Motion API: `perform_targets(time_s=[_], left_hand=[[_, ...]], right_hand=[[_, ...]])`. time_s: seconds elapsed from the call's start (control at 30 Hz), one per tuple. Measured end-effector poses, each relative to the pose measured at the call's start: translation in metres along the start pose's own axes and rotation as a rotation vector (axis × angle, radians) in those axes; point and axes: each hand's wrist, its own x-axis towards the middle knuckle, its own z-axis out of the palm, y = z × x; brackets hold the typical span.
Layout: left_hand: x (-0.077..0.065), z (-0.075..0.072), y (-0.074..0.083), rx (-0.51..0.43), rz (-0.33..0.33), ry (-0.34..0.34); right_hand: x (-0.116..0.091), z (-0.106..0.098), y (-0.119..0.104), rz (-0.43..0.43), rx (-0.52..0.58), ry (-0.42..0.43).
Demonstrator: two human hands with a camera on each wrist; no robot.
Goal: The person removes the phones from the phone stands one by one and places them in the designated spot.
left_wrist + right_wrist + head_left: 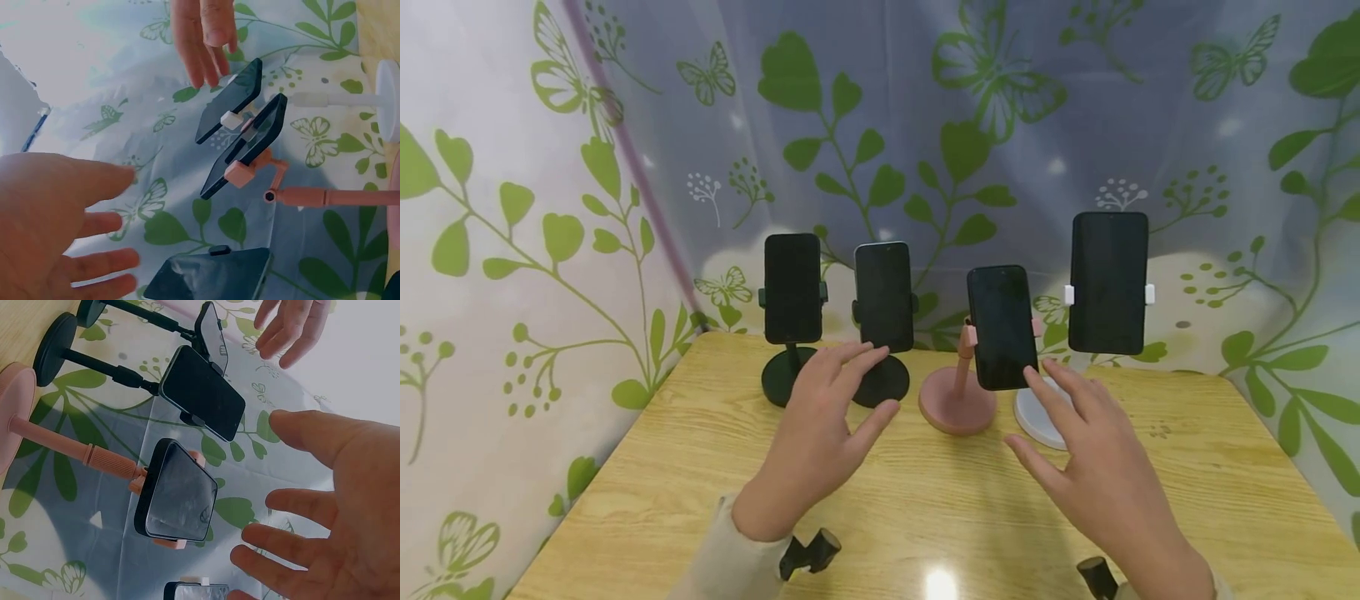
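Observation:
My left hand (808, 429) hovers over the wooden table with its fingers spread and nothing in it. Behind its fingertips are a phone (792, 287) on a dark green stand (777, 379) and another phone (883, 292) on a black stand (887, 383). My right hand (1101, 467), also spread and holding nothing, reaches forward; its index fingertip overlaps the lower corner of a phone (1000, 325) on a pink stand (958, 404). In the right wrist view that hand (356, 494) is apart from this phone (181, 494). The last phone (1108, 283) sits in a white stand (1033, 412). All screens are dark.
The stands line the far part of the wooden table (917, 500). Close behind and at the sides hangs a curtain (880, 100) with green leaves and butterflies. A black wrist mount (811, 552) is strapped at the left sleeve, another (1097, 577) near the right wrist.

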Motion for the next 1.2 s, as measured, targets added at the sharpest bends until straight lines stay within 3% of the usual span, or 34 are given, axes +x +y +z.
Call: perform_targets(time_s=[0.17,0.33,0.5,0.67,0.93,1.07,1.2], left_hand=[[-0.001,0.002,-0.005,-0.060,0.001,0.059],[-0.002,0.002,-0.017,-0.050,-0.010,0.096],[0.006,-0.003,-0.036,0.004,-0.017,0.165],[0.018,-0.016,-0.064,0.045,-0.080,0.218],[0.033,-0.035,-0.111,-0.037,-0.258,0.259],[0.038,-0.040,-0.134,-0.148,-0.408,0.246],[0.037,-0.040,-0.151,-0.297,-0.596,0.162]], right_hand=[[0.001,0.000,-0.003,-0.014,0.005,0.049],[0.002,-0.002,-0.005,-0.036,0.011,0.126],[0.001,-0.001,-0.005,-0.075,0.024,0.210],[0.002,-0.002,-0.009,-0.072,0.052,0.234],[0.002,0.000,-0.007,-0.091,0.069,0.220],[0.001,0.000,-0.005,-0.104,0.057,0.217],[0.001,-0.001,-0.003,-0.099,0.049,0.205]])
